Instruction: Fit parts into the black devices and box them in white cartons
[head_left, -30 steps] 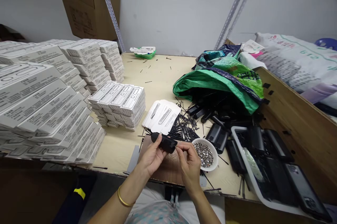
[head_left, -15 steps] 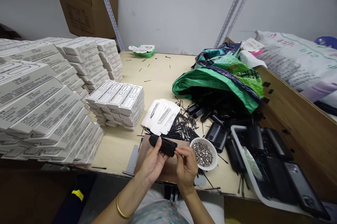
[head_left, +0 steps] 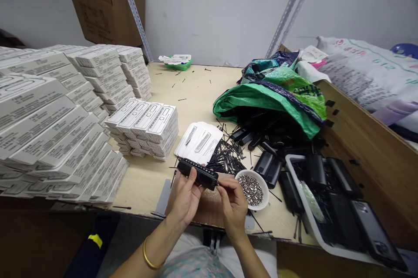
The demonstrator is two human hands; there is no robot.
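A black oblong plastic case (head_left: 197, 174) is in my left hand (head_left: 187, 197), whose thumb presses on its near side. A row of small light marks runs along its upper long edge. My right hand (head_left: 233, 203) pinches at the case's right end; whatever lies between thumb and forefinger is too small to make out. Below the hands lies a brown board (head_left: 209, 208). Just right of my right hand stands a white bowl (head_left: 266, 197) full of small shiny metal pieces (head_left: 251, 189). Thin black rods (head_left: 228, 158) lie heaped beyond the case, beside flat white printed cards (head_left: 199, 141).
Stacked white printed boxes (head_left: 42, 117) fill the left side, with a smaller stack (head_left: 146, 125) nearer the middle. At right are a green bag (head_left: 248, 99) over black cases, a white tray (head_left: 303, 208) of black cases, and a wooden side board (head_left: 369, 147).
The case has rolled in my left hand, so its edge with the row of marks now shows, and it sits slightly further left. My right hand stays at its right end.
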